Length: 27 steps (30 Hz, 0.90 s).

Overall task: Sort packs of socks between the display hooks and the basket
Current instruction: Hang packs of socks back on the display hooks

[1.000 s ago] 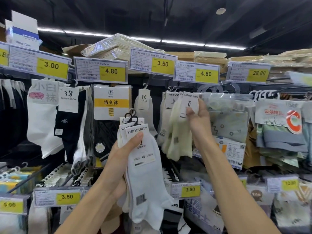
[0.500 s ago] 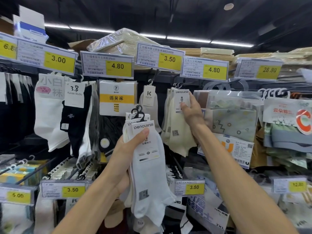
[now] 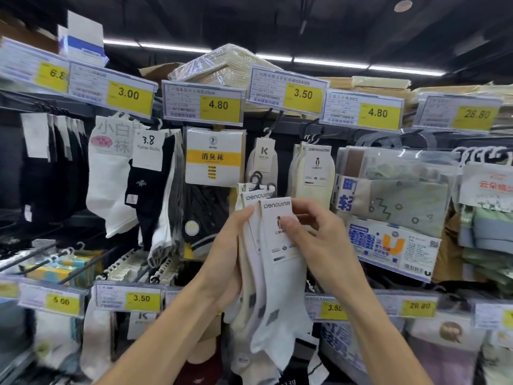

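Note:
My left hand (image 3: 226, 262) grips a bunch of white and cream Penguin sock packs (image 3: 261, 287) by their card labels, in front of the shelf at centre. My right hand (image 3: 319, 240) pinches the front white pack (image 3: 277, 262) of that bunch at its label, thumb on the card's face. Black hanger hooks (image 3: 259, 180) stick up from the bunch. Cream Penguin packs (image 3: 312, 173) hang on a display hook just above and behind my hands. No basket is in view.
Hooks carry white socks (image 3: 108, 179), black Kunao socks (image 3: 147, 190), a yellow-banded pack (image 3: 213, 157), a K-label pack (image 3: 262, 159) and bagged sets (image 3: 399, 190) at the right. Price tags (image 3: 219, 105) line the upper rail; a lower row of hooks and tags (image 3: 141, 298) runs below.
My right hand left the cream packs on the upper hook and came down to the bunch in my left hand, now pinching its front pack. The camera tilted slightly down.

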Tool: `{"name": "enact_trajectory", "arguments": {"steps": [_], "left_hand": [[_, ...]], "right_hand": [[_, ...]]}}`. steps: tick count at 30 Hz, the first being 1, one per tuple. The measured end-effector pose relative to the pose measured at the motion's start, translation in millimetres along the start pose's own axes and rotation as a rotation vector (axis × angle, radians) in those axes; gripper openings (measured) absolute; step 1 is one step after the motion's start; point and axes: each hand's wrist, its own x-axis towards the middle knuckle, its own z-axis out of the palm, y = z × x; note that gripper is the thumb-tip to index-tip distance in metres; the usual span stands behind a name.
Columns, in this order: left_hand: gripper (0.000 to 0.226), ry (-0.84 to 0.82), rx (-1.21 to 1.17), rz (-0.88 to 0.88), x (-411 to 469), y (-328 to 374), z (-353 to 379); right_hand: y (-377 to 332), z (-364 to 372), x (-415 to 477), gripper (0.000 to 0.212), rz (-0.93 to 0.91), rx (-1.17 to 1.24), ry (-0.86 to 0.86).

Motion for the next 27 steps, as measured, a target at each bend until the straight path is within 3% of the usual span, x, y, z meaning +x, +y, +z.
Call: {"name": "enact_trajectory", "arguments": {"steps": [7,17,22,24,27], "left_hand": [[0.020,0.009,0.069,0.156,4.8,-1.7,3.5],[0.046,0.110,0.160,0.248,9.4,-1.3,3.7],[0.023,0.105,0.183,0.216,8.1,1.1,-6.1],[0.022,0.108,0.201,0.215,7.3,1.8,-8.3],[0.024,0.084,0.224,0.205,7.5,1.0,-9.0]], "right_hand": [[4.4,-7.2,1.0,0.015,0.018,0.109,0.123],[-0.9,-5.3,-1.2,0.014,0.009,0.162,0.006],[7.3,-19.8,18.6,0.015,0.074,0.279,0.310],[15.6,-30.7,36.4,0.018,0.086,0.216,0.435],[29.3,-40.3,62.9,0.025,0.101,0.110,0.488]]}}
